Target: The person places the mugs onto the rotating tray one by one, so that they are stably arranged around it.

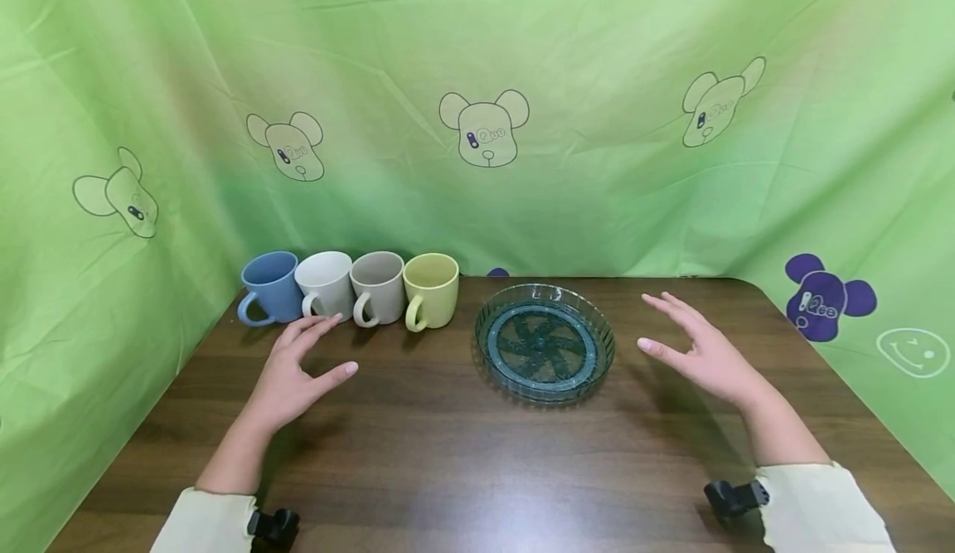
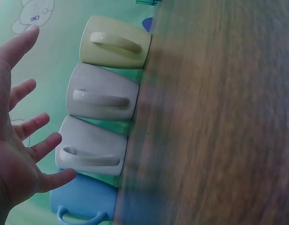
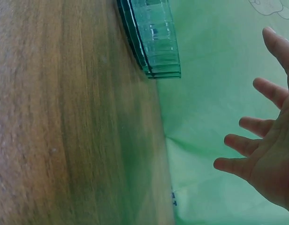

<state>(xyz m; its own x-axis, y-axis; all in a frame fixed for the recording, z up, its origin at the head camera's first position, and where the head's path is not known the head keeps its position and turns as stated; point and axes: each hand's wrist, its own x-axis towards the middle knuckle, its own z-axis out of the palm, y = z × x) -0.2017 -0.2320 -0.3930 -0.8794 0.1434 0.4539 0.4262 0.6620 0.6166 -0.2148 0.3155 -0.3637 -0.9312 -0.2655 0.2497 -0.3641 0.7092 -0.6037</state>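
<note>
Green curtain (image 1: 597,205): hangs behind the glass dish (image 1: 540,346), printed with outlined bear heads and, to the dish's right, a purple bear head (image 1: 824,300).
Brown table (image 1: 418,453): lies under the dish, wood-grained, and runs from it toward the person.
Left hand (image 1: 294,375): well to the dish's left; fingers extended, thumb spread away from them, gripping nothing. In the head view its fingertips overlap the white mug (image 1: 328,283); whether they touch it cannot be told.
Right hand (image 1: 697,350): just to the dish's right and apart from it; fingers extended, thumb pointing toward the dish's rim, nothing held.
Pale sleeves (image 1: 824,507): nearer the person than the dish, one on each side of it.
Glass dish: lies flat between the two hands, to the right hand's left and the left hand's right; round, so it has no long axis to match.
Gap at the rim: judged the deciding relation; the right hand is the nearer, with a short sideways space to cross, while the left has a longer one.
Mug row: to the dish's left. Yellow mug (image 1: 438,292) stands nearest the dish, then grey mug (image 1: 382,288), white mug, and farthest, blue mug (image 1: 274,288).
Mug handles (image 1: 414,314): face the person's side, away from the dish.
</note>
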